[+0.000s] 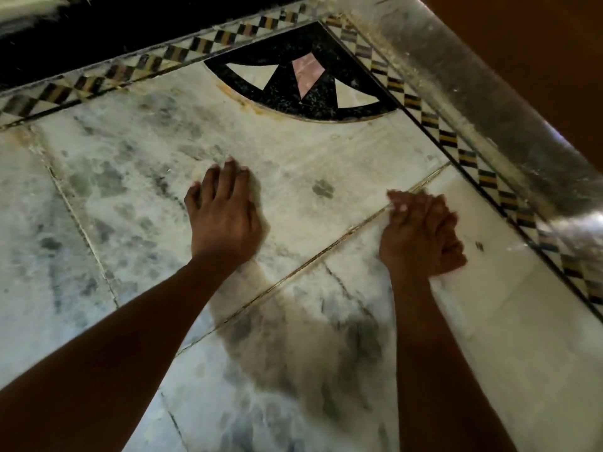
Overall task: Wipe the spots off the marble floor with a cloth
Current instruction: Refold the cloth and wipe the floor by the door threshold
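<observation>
The left hand [225,213] lies palm down, fingers spread flat, on the white grey-veined marble floor [137,197]. To its right, across a tile joint, the right hand [421,234] is blurred, fingers curled as if round something pale; whether that is a cloth I cannot tell. A small dark grey spot [323,188] sits between the hands, slightly farther off. A black fan-shaped inlay [306,83] fills the far corner, edged by a checkered border strip [434,125]

Black quarter-circle inlay [303,83] with white and pink wedges in the corner. Checkered border strip [421,107] along two edges. Dusty pale skirting [483,102] beside brown wall [538,53]. Black band [98,37] top left.
</observation>
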Available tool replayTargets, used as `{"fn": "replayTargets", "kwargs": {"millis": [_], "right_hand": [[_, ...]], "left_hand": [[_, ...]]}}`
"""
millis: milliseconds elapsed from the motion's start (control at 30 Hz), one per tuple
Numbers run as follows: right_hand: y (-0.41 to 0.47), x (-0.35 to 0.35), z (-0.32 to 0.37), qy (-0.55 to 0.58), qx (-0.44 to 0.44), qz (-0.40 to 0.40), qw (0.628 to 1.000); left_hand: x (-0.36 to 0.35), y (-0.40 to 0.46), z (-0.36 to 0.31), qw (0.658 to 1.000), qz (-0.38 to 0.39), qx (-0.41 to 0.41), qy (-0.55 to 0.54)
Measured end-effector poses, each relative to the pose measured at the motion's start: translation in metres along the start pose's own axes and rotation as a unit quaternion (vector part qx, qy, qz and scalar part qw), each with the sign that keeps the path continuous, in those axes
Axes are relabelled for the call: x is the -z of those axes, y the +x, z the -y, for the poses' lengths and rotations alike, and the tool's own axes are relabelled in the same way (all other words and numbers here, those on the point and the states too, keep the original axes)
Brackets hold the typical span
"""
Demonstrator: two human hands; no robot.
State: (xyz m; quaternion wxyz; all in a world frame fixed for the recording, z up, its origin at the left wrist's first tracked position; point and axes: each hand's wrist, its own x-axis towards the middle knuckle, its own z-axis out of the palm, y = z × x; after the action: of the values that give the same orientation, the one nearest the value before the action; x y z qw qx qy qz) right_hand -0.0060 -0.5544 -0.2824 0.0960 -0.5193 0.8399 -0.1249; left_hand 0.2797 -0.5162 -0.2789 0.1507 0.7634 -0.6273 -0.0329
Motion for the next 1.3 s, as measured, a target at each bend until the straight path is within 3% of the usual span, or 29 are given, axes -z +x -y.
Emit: {"fn": "replayTargets", "kwargs": {"millis": [100, 167, 233, 300, 333, 433, 533, 667, 733, 800, 867, 967, 1067, 1133, 1200, 1300], "right_hand": [[0.023, -0.007, 0.035, 0.017, -0.004, 0.002, 1.000], [-0.003, -0.011, 0.042, -0.027, 0.089, 0.055, 0.994], [-0.045, -0.007, 0.023, -0.063, 0.216, 0.057, 0.973], [-0.061, 0.000, -0.013, -0.090, 0.267, 0.039, 0.959], [-0.054, 0.003, -0.026, -0.103, 0.247, 0.031, 0.963], [-0.011, 0.008, -0.031, -0.067, 0.079, -0.012, 0.995], [0.025, 0.003, 0.004, -0.016, 0.001, 0.035, 0.999], [-0.024, -0.002, 0.012, -0.076, 0.187, 0.093, 0.975], [-0.069, 0.005, -0.013, -0.093, 0.263, 0.065, 0.958], [-0.077, 0.020, -0.038, -0.096, 0.219, 0.038, 0.970], [-0.042, 0.028, -0.048, -0.102, 0.144, 0.062, 0.982], [0.005, 0.030, -0.027, -0.056, 0.052, 0.075, 0.994], [-0.002, 0.015, -0.007, -0.067, 0.121, 0.106, 0.985], [-0.036, 0.017, -0.025, -0.097, 0.230, 0.084, 0.965], [-0.068, 0.030, -0.060, -0.080, 0.286, 0.045, 0.954], [-0.071, 0.039, -0.097, -0.053, 0.240, 0.004, 0.969]], "left_hand": [[0.001, 0.001, -0.003, 1.000, -0.003, 0.001, 0.001], [0.001, 0.001, -0.003, 1.000, 0.003, 0.004, 0.000], [0.002, 0.000, -0.002, 1.000, 0.003, 0.005, 0.003], [0.002, -0.001, -0.002, 1.000, 0.008, -0.001, 0.004], [0.002, -0.001, -0.001, 1.000, 0.007, -0.001, 0.003], [0.002, -0.001, -0.001, 1.000, -0.002, -0.001, 0.001], [0.002, -0.001, -0.002, 1.000, -0.009, -0.007, -0.008], [0.005, -0.002, -0.003, 1.000, -0.001, -0.007, -0.017], [0.008, -0.002, -0.002, 1.000, 0.014, -0.013, -0.008], [0.009, -0.003, -0.004, 0.998, 0.021, -0.051, -0.013], [0.004, -0.006, -0.007, 0.995, 0.012, -0.093, -0.021], [0.002, -0.008, -0.007, 0.992, 0.000, -0.120, -0.039], [0.005, -0.011, -0.007, 0.989, 0.010, -0.142, -0.051], [0.013, -0.022, -0.010, 0.983, 0.022, -0.173, -0.051], [0.015, -0.045, -0.022, 0.977, 0.038, -0.204, -0.054], [0.009, -0.104, -0.054, 0.968, 0.081, -0.227, -0.065]]}}
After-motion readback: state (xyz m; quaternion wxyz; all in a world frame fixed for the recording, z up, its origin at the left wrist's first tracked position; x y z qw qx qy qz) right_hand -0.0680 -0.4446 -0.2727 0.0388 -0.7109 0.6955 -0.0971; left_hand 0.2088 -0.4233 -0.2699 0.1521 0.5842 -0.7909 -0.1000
